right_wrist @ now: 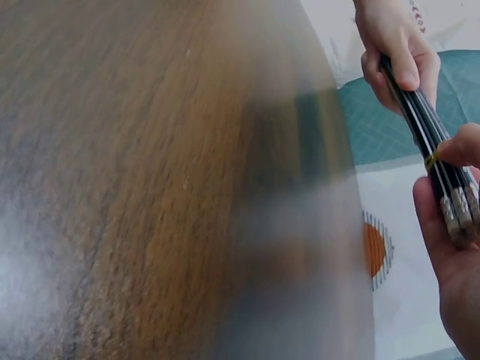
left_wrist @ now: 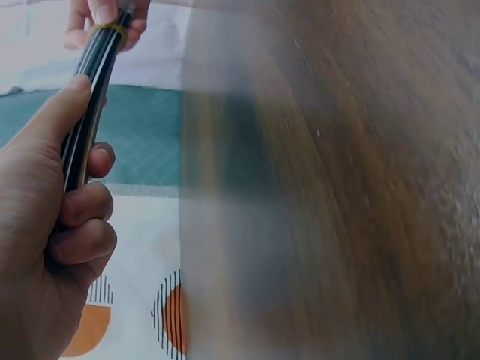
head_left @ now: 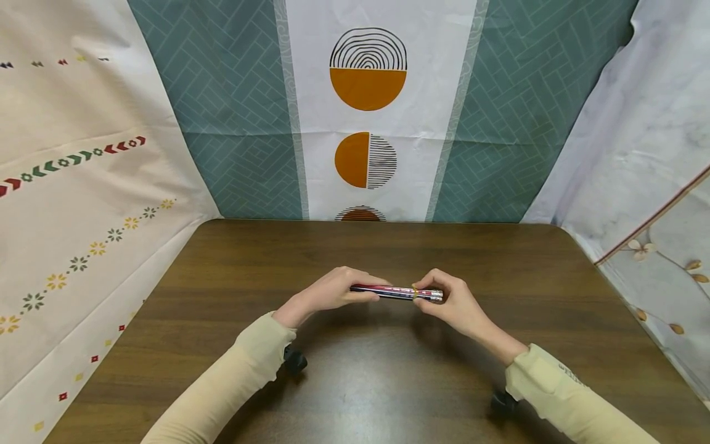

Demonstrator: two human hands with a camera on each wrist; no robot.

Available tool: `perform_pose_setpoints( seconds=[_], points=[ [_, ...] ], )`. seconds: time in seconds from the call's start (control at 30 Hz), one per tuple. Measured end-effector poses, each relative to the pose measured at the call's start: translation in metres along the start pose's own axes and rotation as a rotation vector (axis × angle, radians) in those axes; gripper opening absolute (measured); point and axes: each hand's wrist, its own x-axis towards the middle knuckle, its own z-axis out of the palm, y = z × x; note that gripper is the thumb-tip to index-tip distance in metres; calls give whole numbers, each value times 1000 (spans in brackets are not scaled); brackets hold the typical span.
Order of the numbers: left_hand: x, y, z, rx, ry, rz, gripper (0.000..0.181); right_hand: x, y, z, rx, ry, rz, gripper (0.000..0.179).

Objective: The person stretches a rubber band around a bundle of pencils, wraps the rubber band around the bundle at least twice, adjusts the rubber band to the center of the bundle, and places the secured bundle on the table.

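Observation:
A bundle of pencils (head_left: 398, 292) is held level above the table, with dark and red barrels and silvery ends. My left hand (head_left: 338, 288) grips one end, its fingers curled round the barrels in the left wrist view. Near the other end, a thin yellow rubber band (right_wrist: 433, 158) circles the bundle. My right hand (head_left: 452, 302) pinches the bundle at this band between thumb and fingers. The silvery pencil ends (right_wrist: 459, 214) stick out past the right hand's grip. The ends inside my left hand are hidden.
Below both hands lies a dark brown wooden table (head_left: 355, 382) with a glossy sheen. A patterned cloth (head_left: 366, 123) hangs behind its far edge; a cream cloth (head_left: 77, 203) hangs at left and a marbled one (head_left: 643, 154) at right. Black wrist devices (head_left: 295, 361) show under the sleeves.

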Motion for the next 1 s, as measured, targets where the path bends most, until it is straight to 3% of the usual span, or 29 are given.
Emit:
perform_pose_setpoints(
  seconds=[0.27,0.43,0.6,0.77,1.0],
  points=[
    [5,9,7,-24,-6,16,36,2,-4,3,-62,-42,-39,25],
    [5,6,8,-41,12,-14,37,4,-7,-2,-106,-48,0,35],
    [4,4,7,-21,33,-4,37,7,-9,-6,-156,-54,21,32],
    [3,4,6,-31,13,-3,38,10,-8,-6,-158,-105,-15,31],
    [5,7,5,-55,17,-11,37,13,-11,-4,-137,-77,-67,30]
  ],
)
